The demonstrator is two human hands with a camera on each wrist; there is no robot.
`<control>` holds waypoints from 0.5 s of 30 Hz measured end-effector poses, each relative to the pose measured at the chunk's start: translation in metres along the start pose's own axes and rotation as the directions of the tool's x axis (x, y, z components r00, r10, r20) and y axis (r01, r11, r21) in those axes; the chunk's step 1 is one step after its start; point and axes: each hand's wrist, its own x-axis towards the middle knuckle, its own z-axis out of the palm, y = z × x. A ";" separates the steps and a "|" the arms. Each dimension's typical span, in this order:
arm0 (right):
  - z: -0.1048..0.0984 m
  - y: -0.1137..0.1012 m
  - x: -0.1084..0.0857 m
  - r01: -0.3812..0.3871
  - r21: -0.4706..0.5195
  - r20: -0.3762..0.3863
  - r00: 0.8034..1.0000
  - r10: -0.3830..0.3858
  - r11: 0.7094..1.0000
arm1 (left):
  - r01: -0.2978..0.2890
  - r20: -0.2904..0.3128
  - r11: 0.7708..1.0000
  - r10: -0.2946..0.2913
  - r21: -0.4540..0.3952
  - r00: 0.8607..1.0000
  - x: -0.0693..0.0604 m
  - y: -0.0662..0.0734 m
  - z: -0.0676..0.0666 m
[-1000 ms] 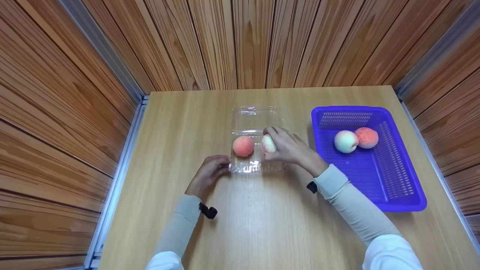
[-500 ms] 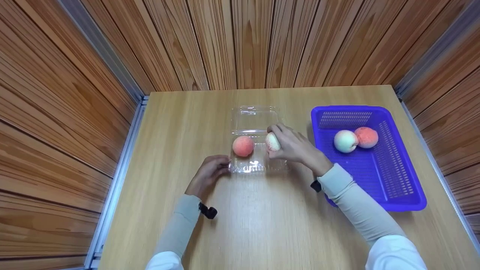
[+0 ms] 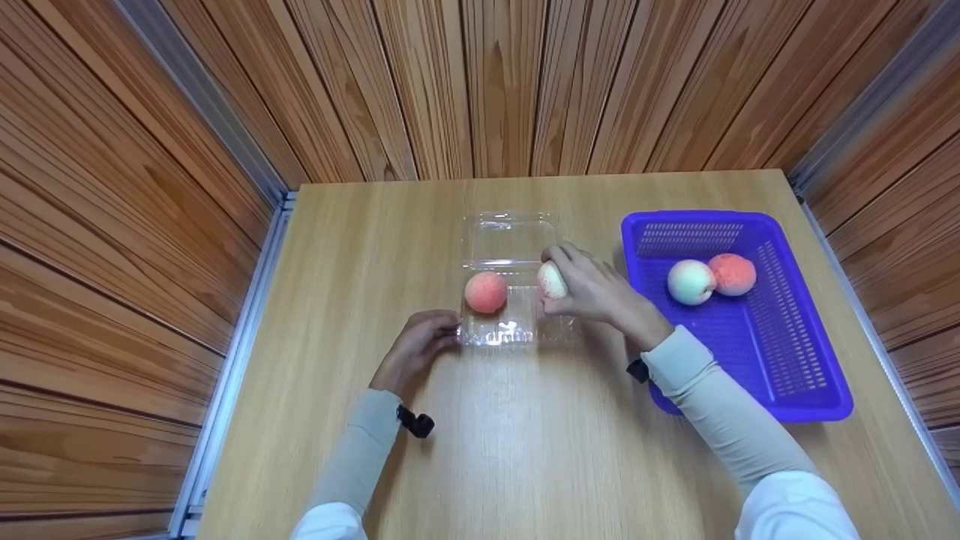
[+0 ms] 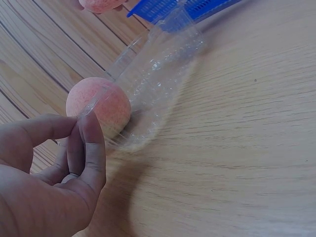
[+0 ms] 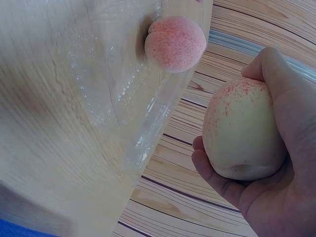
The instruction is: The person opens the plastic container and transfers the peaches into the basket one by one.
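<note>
A clear plastic clamshell box [image 3: 517, 334] lies opened out on the table, its lid half at the back. In its left part sits a pink peach [image 3: 486, 292]. My left hand [image 3: 420, 343] pinches the box's left edge between thumb and fingers, plainly seen in the left wrist view, where the hand [image 4: 59, 173] is beside the peach [image 4: 98, 106]. My right hand [image 3: 592, 292] holds a pale, red-speckled peach [image 3: 553, 280] over the right part of the box. In the right wrist view fingers and thumb curl round that peach [image 5: 244, 131], held above the box.
A purple basket [image 3: 814, 409] stands on the right of the table [image 3: 480, 465], with a pale peach [image 3: 691, 283] and a pink peach [image 3: 732, 274] touching inside it. Wooden plank walls [image 3: 502, 90] rise behind and at both sides.
My right hand has moved a little to the right with the pale peach in its grip. The left hand and the pink peach in the box have stayed nearly still.
</note>
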 end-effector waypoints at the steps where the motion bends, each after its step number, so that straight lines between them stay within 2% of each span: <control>1: 0.000 0.000 0.000 -0.002 0.001 0.000 1.000 0.002 1.000 | 0.002 -0.001 1.000 -0.002 -0.001 1.000 0.000 0.000 0.000; 6: -0.002 0.002 0.000 -0.012 -0.001 -0.001 1.000 0.012 1.000 | 0.006 -0.005 1.000 -0.006 -0.008 1.000 0.000 0.001 0.000; 15: -0.005 0.005 -0.003 0.016 -0.015 -0.035 0.999 -0.017 1.000 | -0.002 0.005 1.000 0.002 -0.002 1.000 0.000 0.000 0.000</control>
